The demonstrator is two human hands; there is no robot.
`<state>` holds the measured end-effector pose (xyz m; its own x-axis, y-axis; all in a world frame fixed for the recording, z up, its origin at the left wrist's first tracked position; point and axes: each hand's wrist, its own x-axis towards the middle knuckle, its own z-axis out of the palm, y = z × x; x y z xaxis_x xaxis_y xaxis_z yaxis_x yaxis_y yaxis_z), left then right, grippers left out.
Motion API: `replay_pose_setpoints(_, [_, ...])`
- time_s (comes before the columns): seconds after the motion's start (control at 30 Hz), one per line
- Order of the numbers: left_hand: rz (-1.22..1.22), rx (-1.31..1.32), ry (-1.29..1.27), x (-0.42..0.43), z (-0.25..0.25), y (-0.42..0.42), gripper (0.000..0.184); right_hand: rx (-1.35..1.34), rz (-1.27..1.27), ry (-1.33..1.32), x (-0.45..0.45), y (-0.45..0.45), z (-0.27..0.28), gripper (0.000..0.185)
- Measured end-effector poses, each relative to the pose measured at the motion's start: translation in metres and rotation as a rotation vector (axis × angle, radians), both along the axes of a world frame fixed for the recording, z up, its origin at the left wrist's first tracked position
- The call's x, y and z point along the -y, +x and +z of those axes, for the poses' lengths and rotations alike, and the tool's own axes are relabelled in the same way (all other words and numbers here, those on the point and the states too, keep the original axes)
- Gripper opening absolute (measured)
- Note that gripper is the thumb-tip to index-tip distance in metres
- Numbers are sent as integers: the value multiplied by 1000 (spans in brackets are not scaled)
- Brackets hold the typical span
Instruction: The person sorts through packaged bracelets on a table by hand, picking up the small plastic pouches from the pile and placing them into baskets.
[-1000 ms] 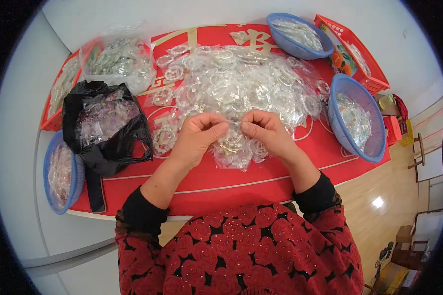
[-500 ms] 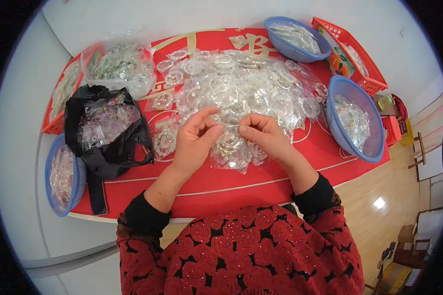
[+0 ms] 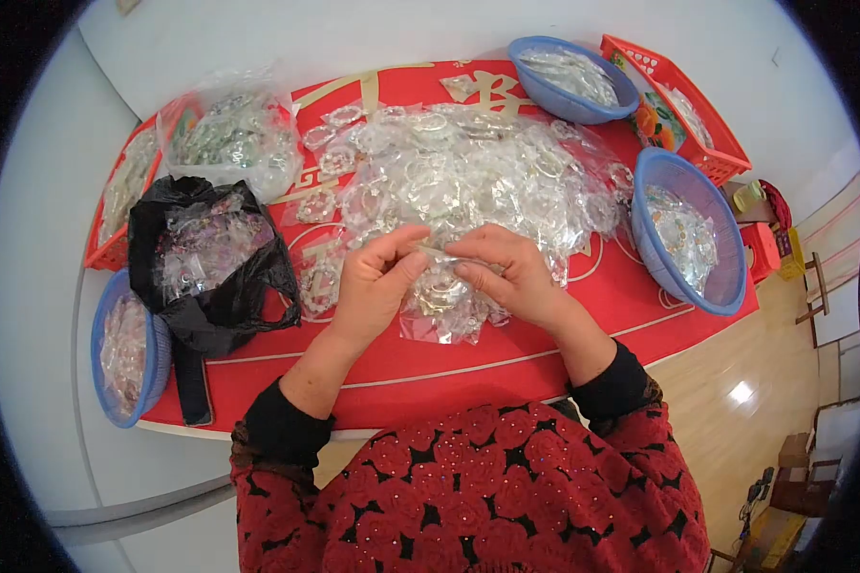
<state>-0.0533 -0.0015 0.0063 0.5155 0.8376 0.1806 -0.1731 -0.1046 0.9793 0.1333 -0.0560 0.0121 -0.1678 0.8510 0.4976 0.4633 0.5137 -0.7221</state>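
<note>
Clear packet [image 3: 437,254] spans the fingertips of both hands, over the near side of the heaped bagged bracelets [image 3: 492,181]. The left hand [image 3: 366,291] has drawn in from a looser spread; with the right hand [image 3: 521,277] it pinches the packet's edge, seemingly steadying it.

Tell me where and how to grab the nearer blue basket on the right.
Grip the blue basket by its rim, probably best at the edge nearest the person, with the right hand coming from the person's side. The rim stands above the bagged pieces inside, leaving an edge to pinch.
</note>
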Motion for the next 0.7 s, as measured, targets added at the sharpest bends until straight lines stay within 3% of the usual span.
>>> replay_pose_setpoints(0.07, [-23,69,-27,0,0,0,21,14,16,2,0,0,1,17])
replay_pose_setpoints(0.17, [-40,-105,4,-2,-3,-2,24,-32,13,-80,1,1,0,11])
replay_pose_setpoints(0.27, [-65,-52,55,1,4,2,19,-127,-9,-170,2,2,1,8])
replay_pose_setpoints(0.37, [-44,-102,28,0,4,2,17,-111,-3,-108,1,1,-1,9])
replay_pose_setpoints(0.47, [45,-262,397,-4,2,0,12,-100,25,-102,0,1,-3,10])
replay_pose_setpoints(0.57, [-61,-237,234,-4,3,-2,13,-262,66,-289,1,1,-7,11])
replay_pose_setpoints(0.67, [-164,-42,-175,-3,2,-2,12,-384,100,-375,0,0,-8,11])
replay_pose_setpoints(0.7, [-163,-32,-177,-3,1,-2,13,-392,116,-371,-1,0,-9,11])
